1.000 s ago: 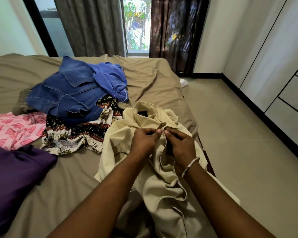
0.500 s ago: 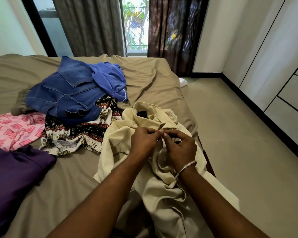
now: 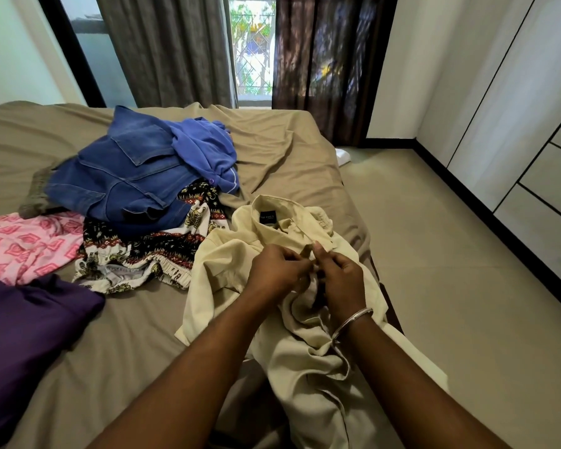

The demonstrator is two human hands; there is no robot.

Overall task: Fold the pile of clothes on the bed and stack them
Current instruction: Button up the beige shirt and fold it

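A cream collared shirt [image 3: 227,264] lies crumpled at the bed's near right edge, its collar and dark label facing up. My left hand [image 3: 274,270] and my right hand [image 3: 340,277] meet at its front placket, each pinching the cloth just below the collar. Behind, the pile holds a blue denim garment [image 3: 123,176], a bright blue top [image 3: 204,147], a black patterned garment [image 3: 146,251], a pink patterned cloth [image 3: 23,244] and a purple garment [image 3: 23,332].
The olive-brown bed sheet [image 3: 279,157] is wrinkled. Tiled floor [image 3: 450,286] runs along the bed's right side, with white wardrobe doors [image 3: 515,124] beyond. Curtains [image 3: 321,59] and a window stand behind the bed. A grey-green cloth [image 3: 36,192] pokes from under the denim.
Both hands stay at the shirt's placket, with only small finger movements. My right hand's fingers have shifted slightly upward along the cloth edge.
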